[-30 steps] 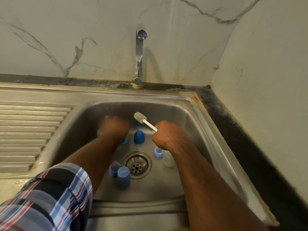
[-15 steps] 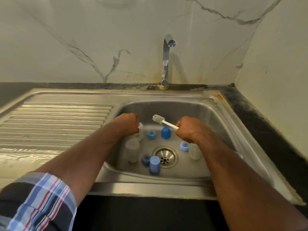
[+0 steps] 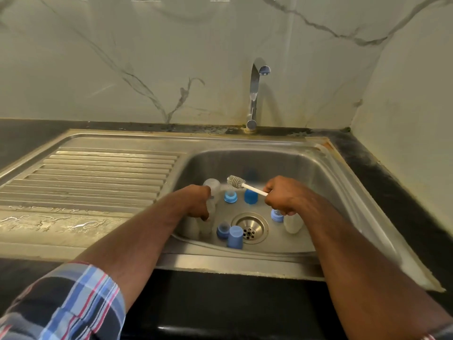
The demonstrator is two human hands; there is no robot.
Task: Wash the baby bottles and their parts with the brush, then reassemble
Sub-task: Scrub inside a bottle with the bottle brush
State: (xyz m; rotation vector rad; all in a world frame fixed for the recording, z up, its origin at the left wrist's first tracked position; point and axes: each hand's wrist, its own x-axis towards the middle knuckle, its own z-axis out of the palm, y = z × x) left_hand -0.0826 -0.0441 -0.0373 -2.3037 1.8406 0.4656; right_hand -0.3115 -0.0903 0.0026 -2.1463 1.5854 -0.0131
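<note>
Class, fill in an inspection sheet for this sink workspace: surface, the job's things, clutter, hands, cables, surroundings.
Surface: steel sink with ribbed drainboard, wet near its front edge.
Job's things: brush; clear bottle in the left hand; another clear bottle upright at basin right; blue caps and collars around the drain.
Clutter: nothing seen.
Hands: left hand grips the bottle; right hand grips the brush handle.
Cables: nothing seen.
Surroundings: tap, no water running; marble-look wall; dark counter.

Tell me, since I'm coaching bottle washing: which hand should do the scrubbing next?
Right. The right hand grips the brush, bristles pointing at the clear bottle the left hand holds.
</note>
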